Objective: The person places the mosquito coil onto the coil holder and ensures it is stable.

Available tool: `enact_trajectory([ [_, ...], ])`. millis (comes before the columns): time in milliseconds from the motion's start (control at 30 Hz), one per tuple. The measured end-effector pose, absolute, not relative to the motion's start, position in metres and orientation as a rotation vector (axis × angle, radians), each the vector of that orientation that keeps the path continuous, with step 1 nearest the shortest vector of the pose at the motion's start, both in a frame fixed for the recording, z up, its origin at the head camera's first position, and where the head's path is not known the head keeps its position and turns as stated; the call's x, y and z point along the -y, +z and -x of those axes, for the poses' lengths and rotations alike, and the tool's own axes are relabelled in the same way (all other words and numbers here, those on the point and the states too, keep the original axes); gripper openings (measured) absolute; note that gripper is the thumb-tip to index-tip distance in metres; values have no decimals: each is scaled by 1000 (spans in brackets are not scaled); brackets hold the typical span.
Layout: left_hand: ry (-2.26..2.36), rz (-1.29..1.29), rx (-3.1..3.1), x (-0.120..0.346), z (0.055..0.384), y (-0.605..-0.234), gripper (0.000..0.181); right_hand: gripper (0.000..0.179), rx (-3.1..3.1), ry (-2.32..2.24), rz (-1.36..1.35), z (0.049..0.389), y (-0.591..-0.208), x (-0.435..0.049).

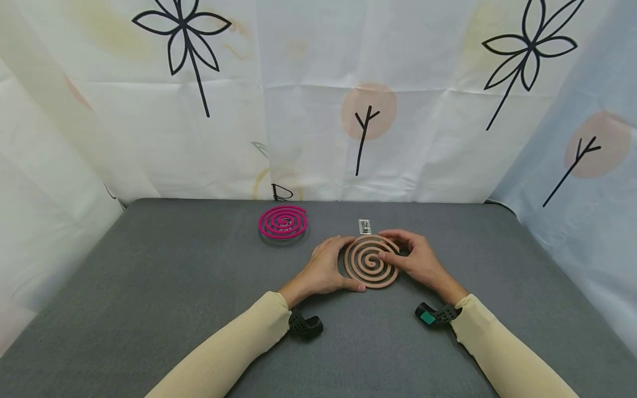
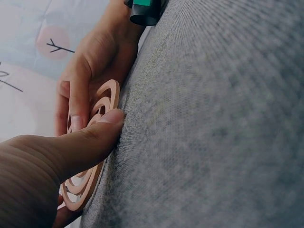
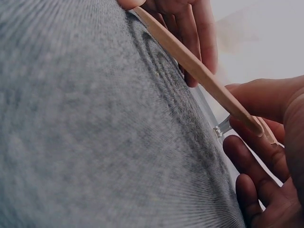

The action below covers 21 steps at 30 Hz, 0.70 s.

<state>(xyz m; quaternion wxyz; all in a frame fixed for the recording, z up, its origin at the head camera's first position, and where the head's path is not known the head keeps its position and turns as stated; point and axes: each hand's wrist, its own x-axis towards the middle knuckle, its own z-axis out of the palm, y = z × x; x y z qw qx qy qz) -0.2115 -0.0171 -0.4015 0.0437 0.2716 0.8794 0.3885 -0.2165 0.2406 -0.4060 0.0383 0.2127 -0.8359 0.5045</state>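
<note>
A tan mosquito coil [image 1: 372,264] is held between both hands, close over the grey table. My left hand [image 1: 325,268] grips its left edge, thumb at the near rim and fingers toward the far side. On the right, my right hand [image 1: 419,261] pinches the coil, its thumb on the upper face and fingers beneath. The right wrist view has the coil [image 3: 199,71] edge-on, with its spiral shadow on the cloth. Just beyond the coil lies a small metal coil stand [image 1: 365,226].
A pink mosquito coil [image 1: 282,222] sits at the back left, raised a little over its shadow. Grey cloth covers the table [image 1: 174,293]. A white printed curtain [image 1: 308,110] hangs behind it and along both sides.
</note>
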Motion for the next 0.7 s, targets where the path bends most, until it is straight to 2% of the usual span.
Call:
enact_trajectory([
  [700,1212,-879,-2697,18,210,-402,100,42,2522,1621,-651,216,-406,-241],
])
